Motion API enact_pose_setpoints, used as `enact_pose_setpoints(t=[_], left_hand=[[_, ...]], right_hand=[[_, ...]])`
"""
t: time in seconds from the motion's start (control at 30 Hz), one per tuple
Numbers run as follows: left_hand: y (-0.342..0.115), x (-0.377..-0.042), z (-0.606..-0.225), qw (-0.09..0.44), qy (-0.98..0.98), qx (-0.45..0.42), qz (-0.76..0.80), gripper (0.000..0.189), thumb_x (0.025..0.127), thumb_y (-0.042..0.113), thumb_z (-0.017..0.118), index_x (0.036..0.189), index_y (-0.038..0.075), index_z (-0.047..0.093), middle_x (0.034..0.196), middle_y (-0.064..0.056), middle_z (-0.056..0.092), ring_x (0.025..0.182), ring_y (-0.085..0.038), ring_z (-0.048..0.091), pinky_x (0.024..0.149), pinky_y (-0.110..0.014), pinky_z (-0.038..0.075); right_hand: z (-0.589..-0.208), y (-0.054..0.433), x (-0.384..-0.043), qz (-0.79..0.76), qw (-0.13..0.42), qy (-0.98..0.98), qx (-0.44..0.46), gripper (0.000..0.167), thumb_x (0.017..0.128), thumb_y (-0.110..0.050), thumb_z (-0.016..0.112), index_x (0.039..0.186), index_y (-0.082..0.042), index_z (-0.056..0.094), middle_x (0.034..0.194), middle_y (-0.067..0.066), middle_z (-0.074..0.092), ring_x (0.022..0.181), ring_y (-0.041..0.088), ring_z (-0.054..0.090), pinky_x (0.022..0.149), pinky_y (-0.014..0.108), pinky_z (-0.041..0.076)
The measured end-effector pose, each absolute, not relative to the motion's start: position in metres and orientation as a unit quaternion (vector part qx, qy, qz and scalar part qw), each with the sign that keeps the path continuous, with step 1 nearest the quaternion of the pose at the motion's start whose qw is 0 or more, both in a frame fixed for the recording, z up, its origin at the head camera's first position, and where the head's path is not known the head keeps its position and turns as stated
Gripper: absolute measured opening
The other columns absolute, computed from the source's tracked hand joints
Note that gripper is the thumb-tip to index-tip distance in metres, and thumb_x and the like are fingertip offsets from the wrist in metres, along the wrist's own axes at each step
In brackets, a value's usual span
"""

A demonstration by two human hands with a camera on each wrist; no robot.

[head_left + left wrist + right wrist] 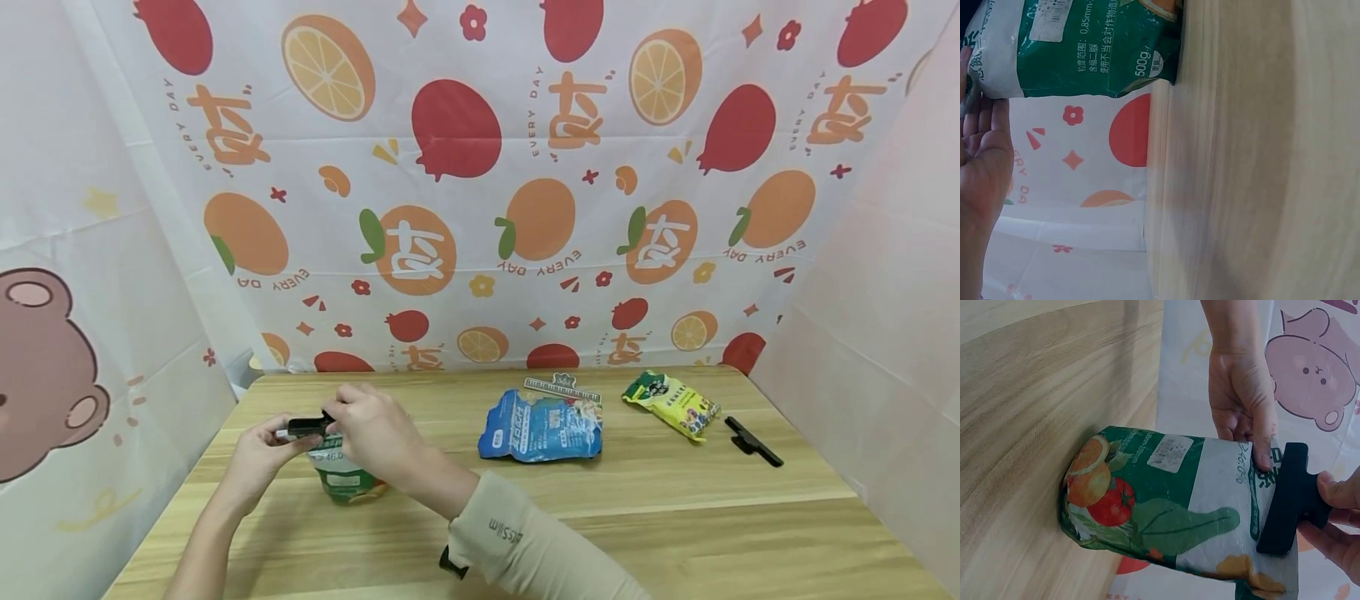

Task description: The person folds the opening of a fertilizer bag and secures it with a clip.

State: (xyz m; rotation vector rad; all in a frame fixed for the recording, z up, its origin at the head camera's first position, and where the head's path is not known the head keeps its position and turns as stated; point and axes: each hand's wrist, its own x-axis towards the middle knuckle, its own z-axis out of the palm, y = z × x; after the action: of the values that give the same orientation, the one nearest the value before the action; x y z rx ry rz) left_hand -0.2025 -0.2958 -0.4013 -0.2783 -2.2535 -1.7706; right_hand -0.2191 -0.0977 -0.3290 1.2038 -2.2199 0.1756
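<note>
In the head view, the left hand (pixel 251 467) and right hand (pixel 378 433) met at the top of a green-and-white bag (pixel 345 482) on the left part of the surface (pixel 600 517), well apart from a blue bag (pixel 543 429) and a yellow bag (pixel 678 406). The left wrist view showed the green-and-white bag's printed side, the left hand at its top; in the right wrist view, the left thumb and fingers pinched that bag while the right hand gripped the handle of a black clip (pixel 1285 500) lying across its upper end.

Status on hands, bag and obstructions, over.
Left hand pinching green-and-white bag near top. Right hand pinching black clip across bag's upper end. Bag upright; nothing visibly in the way.
</note>
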Motion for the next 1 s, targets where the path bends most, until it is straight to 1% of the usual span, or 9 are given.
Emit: enact_pose_setpoints(t=[0.17, 0.3, 0.47, 0.6, 0.73, 0.83, 1.0], left_hand=[[-0.296, -0.202, -0.403, 0.132, -0.762, -0.105, -0.625, 0.016, 0.083, -0.003, 0.064, 0.091, 0.01, 0.069, 0.091, 0.01, 0.065, 0.082, -0.005, 0.058, 0.07, -0.017, 0.046], [-0.296, -0.202, -0.403, 0.134, -0.761, -0.107, -0.626, 0.016, 0.083, -0.004, 0.064, 0.091, 0.009, 0.068, 0.091, 0.01, 0.065, 0.082, -0.005, 0.058, 0.069, -0.018, 0.046], [-0.296, -0.198, -0.404, 0.122, -0.766, -0.11, -0.621, 0.022, 0.083, -0.003, 0.064, 0.101, 0.01, 0.065, 0.095, 0.009, 0.064, 0.083, -0.006, 0.059, 0.068, -0.02, 0.048], [-0.296, -0.194, -0.406, 0.105, -0.778, -0.11, -0.61, 0.03, 0.084, -0.001, 0.065, 0.111, 0.011, 0.061, 0.1, 0.01, 0.062, 0.089, -0.006, 0.059, 0.07, -0.021, 0.049], [-0.295, -0.192, -0.409, 0.1, -0.78, -0.116, -0.606, 0.033, 0.084, -0.001, 0.064, 0.114, 0.012, 0.058, 0.102, 0.01, 0.062, 0.094, -0.004, 0.057, 0.072, -0.021, 0.049], [-0.294, -0.192, -0.41, 0.103, -0.779, -0.118, -0.608, 0.033, 0.085, -0.001, 0.064, 0.114, 0.012, 0.058, 0.102, 0.01, 0.062, 0.095, -0.003, 0.057, 0.073, -0.02, 0.048], [-0.295, -0.196, -0.408, 0.097, -0.775, -0.132, -0.61, 0.037, 0.084, -0.001, 0.064, 0.118, 0.007, 0.055, 0.104, 0.008, 0.061, 0.091, -0.007, 0.058, 0.072, -0.022, 0.049]], right_hand=[[-0.329, -0.1, -0.218, 0.049, 0.295, -0.839, 0.455, 0.019, 0.082, -0.014, 0.068, 0.101, -0.018, 0.07, 0.089, -0.01, 0.058, 0.078, 0.002, 0.053, 0.072, 0.009, 0.041], [-0.328, -0.102, -0.218, 0.041, 0.29, -0.842, 0.453, 0.02, 0.082, -0.019, 0.069, 0.102, -0.018, 0.071, 0.089, -0.01, 0.058, 0.077, 0.002, 0.053, 0.07, 0.009, 0.042], [-0.326, -0.105, -0.218, 0.026, 0.272, -0.852, 0.446, 0.02, 0.083, -0.025, 0.07, 0.103, -0.019, 0.071, 0.088, -0.011, 0.057, 0.072, 0.001, 0.05, 0.066, 0.008, 0.041], [-0.323, -0.107, -0.219, 0.016, 0.262, -0.857, 0.444, 0.019, 0.084, -0.027, 0.069, 0.102, -0.021, 0.071, 0.085, -0.011, 0.056, 0.069, 0.001, 0.05, 0.063, 0.007, 0.041], [-0.321, -0.108, -0.219, 0.009, 0.249, -0.863, 0.44, 0.019, 0.084, -0.029, 0.069, 0.101, -0.022, 0.071, 0.083, -0.012, 0.054, 0.068, 0.0, 0.051, 0.062, 0.008, 0.041], [-0.318, -0.109, -0.219, 0.011, 0.229, -0.869, 0.438, 0.019, 0.084, -0.029, 0.069, 0.102, -0.022, 0.071, 0.082, -0.012, 0.053, 0.068, -0.001, 0.05, 0.061, 0.008, 0.041], [-0.314, -0.109, -0.221, 0.015, 0.215, -0.872, 0.439, 0.017, 0.084, -0.028, 0.068, 0.099, -0.021, 0.071, 0.08, -0.012, 0.052, 0.067, -0.001, 0.05, 0.059, 0.008, 0.041]])
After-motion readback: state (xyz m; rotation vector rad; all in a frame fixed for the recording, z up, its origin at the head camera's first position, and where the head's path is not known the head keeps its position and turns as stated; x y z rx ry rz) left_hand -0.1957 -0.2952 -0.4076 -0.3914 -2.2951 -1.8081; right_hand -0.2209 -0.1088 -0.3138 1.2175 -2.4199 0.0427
